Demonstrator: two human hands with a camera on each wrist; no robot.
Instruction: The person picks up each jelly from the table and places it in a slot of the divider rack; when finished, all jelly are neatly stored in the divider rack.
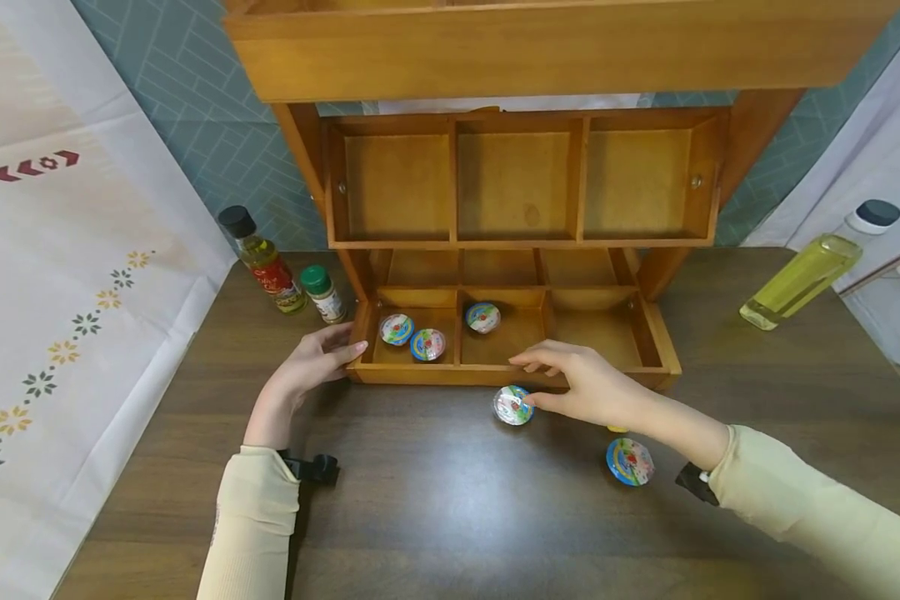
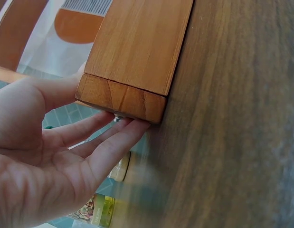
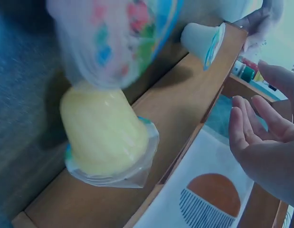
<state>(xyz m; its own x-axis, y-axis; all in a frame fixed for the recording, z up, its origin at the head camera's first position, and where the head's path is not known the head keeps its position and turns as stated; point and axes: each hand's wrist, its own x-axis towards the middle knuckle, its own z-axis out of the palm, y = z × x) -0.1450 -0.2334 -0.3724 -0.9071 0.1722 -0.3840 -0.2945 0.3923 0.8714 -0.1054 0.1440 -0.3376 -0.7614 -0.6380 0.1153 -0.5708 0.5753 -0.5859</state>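
Note:
My left hand [image 1: 311,362] holds the left end of the wooden rack [image 1: 510,377], its thumb over the top edge and its fingers [image 2: 120,145] against the side. Close to the rack's front, a small jelly cup [image 1: 512,406] with a printed foil lid stands on the table. Just right of that cup is my right hand [image 1: 588,383], fingers spread and loosely bent; the right wrist view shows it holding nothing. A pale yellow jelly cup [image 3: 104,130] lies mostly hidden under my right wrist in the head view. Nearer me sits another lidded cup [image 1: 630,462].
Two jelly cups [image 1: 412,337] lie in the lower left compartment and one cup [image 1: 483,317] in the middle one. An upper tray [image 1: 521,245] overhangs them. An oil bottle [image 1: 270,271] and a green-capped jar [image 1: 322,294] stand left; a tall oil bottle [image 1: 810,275] stands right.

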